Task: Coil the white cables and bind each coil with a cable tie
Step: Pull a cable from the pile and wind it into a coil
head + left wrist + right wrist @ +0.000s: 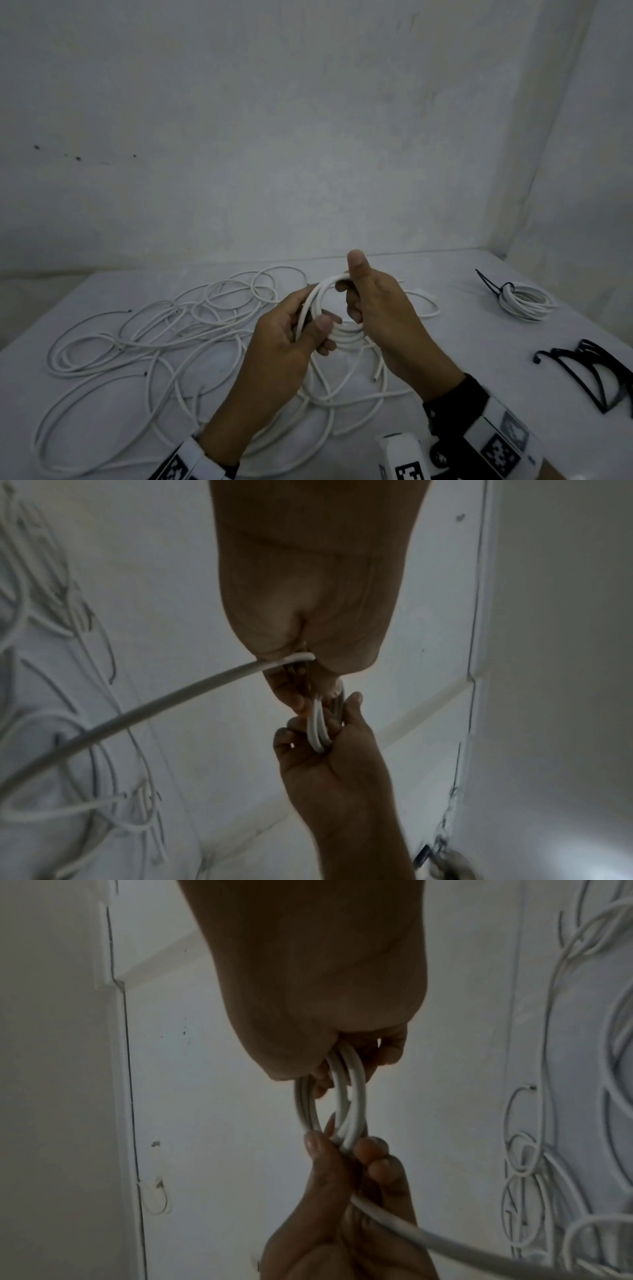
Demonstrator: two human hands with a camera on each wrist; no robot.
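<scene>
Both grips are closed on one half-made coil (337,320) of white cable, held up above the counter (479,342) in front of the person. The left hand (291,346) is seen pinching the near-left arc of the loops between thumb and curled fingers, while the right hand (373,301) is wrapped round the far-right arc, its thumb raised clear. In the wrist views the loops are shown standing roughly edge-on between the two hands, bunched as several strands.

From the left grip a free run of cable (137,712) is led away, down and leftward toward the loose tangle (144,335) spread over the left half of the counter. That is judged the relation on which the next wrap depends: the slack lies on the left side, so it would be fed by the left hand while the coil is steadied by the right.

One finished coil (524,299), already bound with a black tie, is lying at the far right, and spare black cable ties (589,373) are lying nearer on the right, closer to the right hand. Binding is judged not yet due.
</scene>
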